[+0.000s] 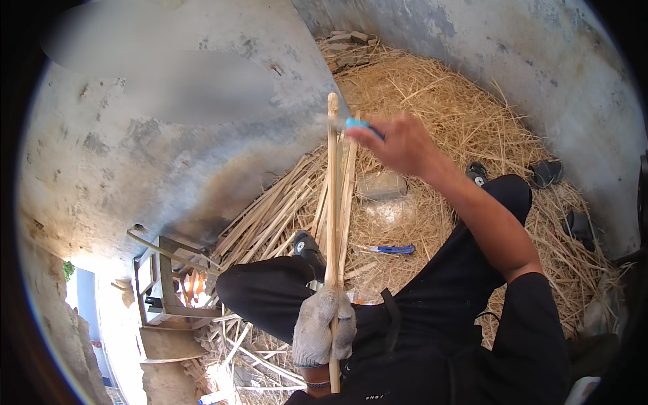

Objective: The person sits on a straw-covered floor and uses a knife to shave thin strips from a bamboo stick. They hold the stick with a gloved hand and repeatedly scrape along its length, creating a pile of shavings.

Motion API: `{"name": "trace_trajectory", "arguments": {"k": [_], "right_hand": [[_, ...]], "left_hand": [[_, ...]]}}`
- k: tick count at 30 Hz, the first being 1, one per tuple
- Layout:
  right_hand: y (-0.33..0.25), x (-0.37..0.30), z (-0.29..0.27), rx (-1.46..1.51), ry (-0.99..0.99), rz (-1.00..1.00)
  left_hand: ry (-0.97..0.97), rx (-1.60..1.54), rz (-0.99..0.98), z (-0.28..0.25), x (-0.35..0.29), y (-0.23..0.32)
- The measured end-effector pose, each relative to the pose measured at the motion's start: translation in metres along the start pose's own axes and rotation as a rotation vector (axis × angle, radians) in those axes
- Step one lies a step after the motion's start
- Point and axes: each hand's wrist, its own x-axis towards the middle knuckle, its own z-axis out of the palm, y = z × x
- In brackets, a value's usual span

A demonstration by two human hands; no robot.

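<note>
My left hand (318, 327), in a grey knitted glove, is closed around the lower part of a long pale wooden stick (331, 216). The stick points away from me, and its far end has a rounded knob. My bare right hand (403, 147) grips a blue-handled knife (358, 124) near that far end. Its blade is blurred and appears to lie across the stick just below the knob; whether it cuts in, I cannot tell. Beside the stick, another pale strip of wood (348, 196) lies nearly parallel.
A blue utility knife (393, 250) lies on the shavings (432, 88) between my legs, near a brick (382, 185). Split sticks (270, 209) pile against the left wall. A wooden frame (158, 283) stands at left. Dark shoes (545, 173) lie at right.
</note>
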Motion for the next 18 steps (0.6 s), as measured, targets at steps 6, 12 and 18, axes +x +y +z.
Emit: {"name": "trace_trajectory", "arguments": {"k": [6,12,18], "right_hand": [[0.083,0.023,-0.009,-0.162,0.101,0.888],[0.041,0.017,-0.032,0.070,0.225,0.587],[0.008,0.006,-0.036,0.221,0.196,0.296]], "left_hand": [[-0.087,0.125,-0.129,0.003,-0.016,0.009],[0.117,0.215,0.025,-0.015,-0.003,0.019],[0.153,0.318,0.039,-0.008,0.009,0.030]]}}
